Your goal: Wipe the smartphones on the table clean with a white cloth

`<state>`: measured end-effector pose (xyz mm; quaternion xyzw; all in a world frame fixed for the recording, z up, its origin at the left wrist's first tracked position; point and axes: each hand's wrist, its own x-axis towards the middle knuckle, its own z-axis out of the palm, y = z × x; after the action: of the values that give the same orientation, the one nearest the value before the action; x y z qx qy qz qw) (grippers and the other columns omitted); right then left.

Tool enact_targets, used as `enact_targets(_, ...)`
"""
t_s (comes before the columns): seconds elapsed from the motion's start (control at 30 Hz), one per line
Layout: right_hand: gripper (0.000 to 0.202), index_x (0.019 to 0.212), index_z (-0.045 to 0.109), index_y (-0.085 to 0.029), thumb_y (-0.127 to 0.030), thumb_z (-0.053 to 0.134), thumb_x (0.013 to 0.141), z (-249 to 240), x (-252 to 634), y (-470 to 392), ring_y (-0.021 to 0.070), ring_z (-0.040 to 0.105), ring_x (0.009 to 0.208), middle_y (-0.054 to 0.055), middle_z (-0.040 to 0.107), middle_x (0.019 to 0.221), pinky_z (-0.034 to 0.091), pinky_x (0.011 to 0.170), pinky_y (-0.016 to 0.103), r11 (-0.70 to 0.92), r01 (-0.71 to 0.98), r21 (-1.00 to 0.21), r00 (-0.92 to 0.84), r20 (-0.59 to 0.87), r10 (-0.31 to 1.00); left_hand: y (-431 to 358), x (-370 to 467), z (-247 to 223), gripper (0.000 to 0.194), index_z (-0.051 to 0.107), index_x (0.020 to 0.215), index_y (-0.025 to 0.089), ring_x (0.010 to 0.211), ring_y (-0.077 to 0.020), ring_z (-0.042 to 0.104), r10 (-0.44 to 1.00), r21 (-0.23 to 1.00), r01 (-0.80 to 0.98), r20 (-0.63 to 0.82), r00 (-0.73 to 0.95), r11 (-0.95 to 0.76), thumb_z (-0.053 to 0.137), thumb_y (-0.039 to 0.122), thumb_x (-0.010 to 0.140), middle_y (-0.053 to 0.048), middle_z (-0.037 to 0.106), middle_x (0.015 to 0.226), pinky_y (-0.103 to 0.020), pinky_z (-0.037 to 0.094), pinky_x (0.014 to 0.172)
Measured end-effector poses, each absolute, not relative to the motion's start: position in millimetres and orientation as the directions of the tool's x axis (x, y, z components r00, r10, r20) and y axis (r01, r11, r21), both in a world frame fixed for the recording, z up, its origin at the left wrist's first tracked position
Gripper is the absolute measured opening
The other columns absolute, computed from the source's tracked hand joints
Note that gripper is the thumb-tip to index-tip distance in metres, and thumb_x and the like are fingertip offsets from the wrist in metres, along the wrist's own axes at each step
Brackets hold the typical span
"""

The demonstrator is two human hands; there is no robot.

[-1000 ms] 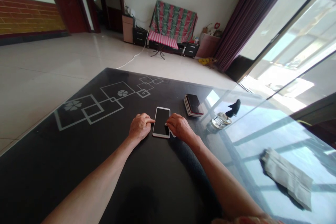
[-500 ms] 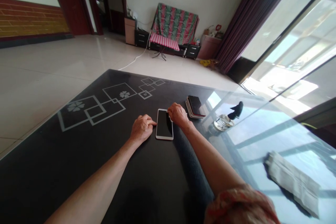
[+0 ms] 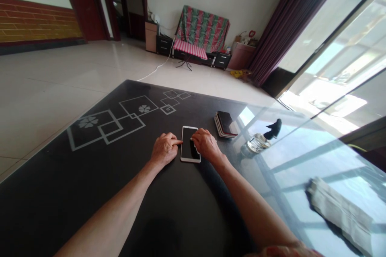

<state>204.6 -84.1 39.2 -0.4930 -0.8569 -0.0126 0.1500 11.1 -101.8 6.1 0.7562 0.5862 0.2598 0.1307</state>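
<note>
A white-framed smartphone [image 3: 189,154] with a dark screen lies face up on the black table. My left hand [image 3: 164,148] rests at its left side, fingers curled, with the index finger reaching out to touch the phone's left edge. Over the right half of the screen is my right hand [image 3: 206,144], its fingers pinched on a small white wipe [image 3: 192,139]. Only bits of the wipe show at the fingertips and beside the hand, so I cannot tell its full shape. The phone's upper right side is partly hidden under that hand.
Right of the phone, a stack of several phones [image 3: 226,124] sits on the table [image 3: 163,209]. A clear spray bottle [image 3: 257,142] with a black head stands farther right. A folded grey cloth [image 3: 340,211] lies near the right side. A striped stool [image 3: 189,49] stands on the floor beyond.
My right hand has slid a little down the phone's screen with the white wipe. My left hand stays at the phone's left edge. The view has shifted slightly.
</note>
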Motion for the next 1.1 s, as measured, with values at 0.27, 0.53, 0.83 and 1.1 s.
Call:
enact_targets(0.27,0.028,0.080,0.072,-0.017,-0.020,0.047,0.093,37.9,196.1,-34.1,0.0160,0.056,0.083,0.007,0.062,0.087,0.039,0.080,0.026,0.410,0.908,-0.085,-0.371,0.292,0.881,-102.1,10.3,5.4,0.041,0.076,0.095,0.035,0.090,-0.0195,0.055,0.950,0.501,0.817,0.258,0.175,-0.286,0.048,0.011,0.078,0.002,0.068,0.098,-0.033,0.045,0.083)
enact_targets(0.53,0.025,0.081,0.070,-0.019,-0.022,0.048,0.093,37.3,196.3,-83.2,0.0158,0.053,0.082,0.006,0.060,0.087,0.040,0.079,0.026,0.491,0.860,-0.140,-0.430,0.320,0.844,-102.4,10.4,7.0,0.041,0.075,0.095,0.035,0.089,-0.0191,0.055,0.950,0.516,0.805,0.255,0.182,-0.293,0.047,0.011,0.078,0.002,0.068,0.098,-0.033,0.045,0.082)
enact_targets(0.83,0.022,0.091,0.069,-0.019,-0.023,0.048,0.094,28.2,202.8,-94.8,0.0158,0.052,0.087,0.006,0.061,0.092,0.042,0.084,0.026,0.619,0.751,-0.230,-0.525,0.360,0.771,-103.4,10.8,9.1,0.040,0.075,0.096,0.035,0.089,-0.0183,0.055,0.953,0.525,0.802,0.244,0.178,-0.284,0.047,0.011,0.079,0.001,0.068,0.096,-0.032,0.045,0.083)
enact_targets(1.1,0.022,0.089,0.071,-0.019,-0.022,0.050,0.093,29.6,195.3,-37.9,0.0164,0.054,0.088,0.007,0.061,0.094,0.042,0.084,0.027,0.538,0.822,-0.187,-0.449,0.367,0.814,-102.7,10.8,8.6,0.039,0.076,0.095,0.034,0.089,-0.0185,0.055,0.956,0.520,0.808,0.233,0.178,-0.277,0.048,0.011,0.080,0.000,0.067,0.097,-0.032,0.045,0.084)
